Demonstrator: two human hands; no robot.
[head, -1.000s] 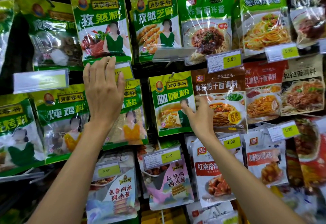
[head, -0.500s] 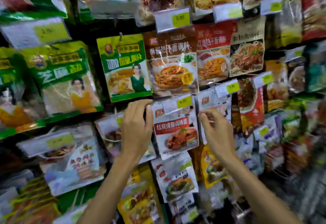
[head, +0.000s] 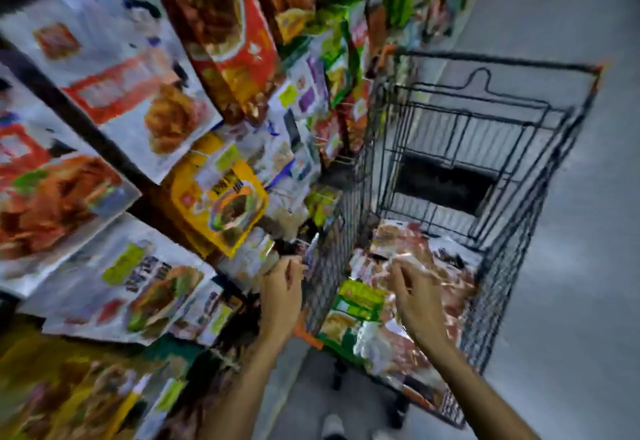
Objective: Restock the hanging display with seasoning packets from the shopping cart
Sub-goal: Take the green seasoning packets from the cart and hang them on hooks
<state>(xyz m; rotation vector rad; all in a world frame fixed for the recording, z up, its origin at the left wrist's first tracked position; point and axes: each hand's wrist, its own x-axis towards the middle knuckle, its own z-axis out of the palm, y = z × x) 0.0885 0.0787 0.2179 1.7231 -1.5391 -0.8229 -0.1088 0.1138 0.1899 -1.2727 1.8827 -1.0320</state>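
The picture is blurred by motion. A black wire shopping cart [head: 491, 266] stands to the right of the hanging display [head: 138, 162]. Seasoning packets [head: 408, 342] lie piled in the cart, mostly brown-red ones with a green packet [head: 360, 297] among them. My right hand [head: 414, 297] hovers over the pile inside the cart, fingers curled and apart, holding nothing that I can make out. My left hand [head: 282, 294] is at the cart's left wall beside the low display packets, fingers loosely bent and empty.
Rows of hanging packets fill the left half, with a yellow packet [head: 221, 204] near the cart's corner. Grey floor [head: 581, 301] spreads to the right of the cart. My shoe [head: 332, 425] shows at the bottom, next to a cart wheel [head: 396, 408].
The view has swung down and right from the display to the cart. Both hands have dropped from the hanging packets; the right one is now over the cart's pile.
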